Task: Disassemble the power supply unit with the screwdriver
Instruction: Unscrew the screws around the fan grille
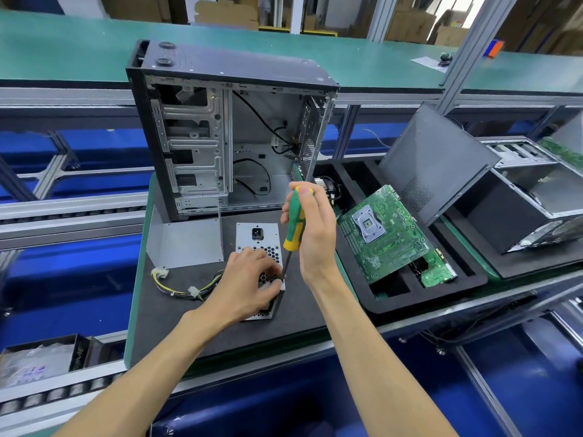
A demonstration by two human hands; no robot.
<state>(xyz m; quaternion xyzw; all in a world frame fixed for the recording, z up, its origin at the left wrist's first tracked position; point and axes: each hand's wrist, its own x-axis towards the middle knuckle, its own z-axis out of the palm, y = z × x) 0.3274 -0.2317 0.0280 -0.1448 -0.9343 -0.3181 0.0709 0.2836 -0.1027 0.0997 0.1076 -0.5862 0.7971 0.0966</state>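
Power supply unit (pixel 258 239) lying on dark mat (pixel 189 316), near front edge, being steadied by left hand (pixel 249 280); fingers curled over honeycomb grille, apparently pinching screwdriver shaft at tip, likely to guide bit onto screw. Screw itself hidden under fingers. Screwdriver (pixel 294 227) being held near-upright by right hand (pixel 310 230), fingers clamped round green-yellow handle, thumb over cap, probably for downward pressure. Cable bundle (pixel 186 283) trailing left of unit. Grey metal cover (pixel 184 244) lying just behind cables. Motherboard (pixel 391 234) being propped in foam tray (pixel 419 299) at right. Open computer case (pixel 227 127) standing behind, well clear of tool.
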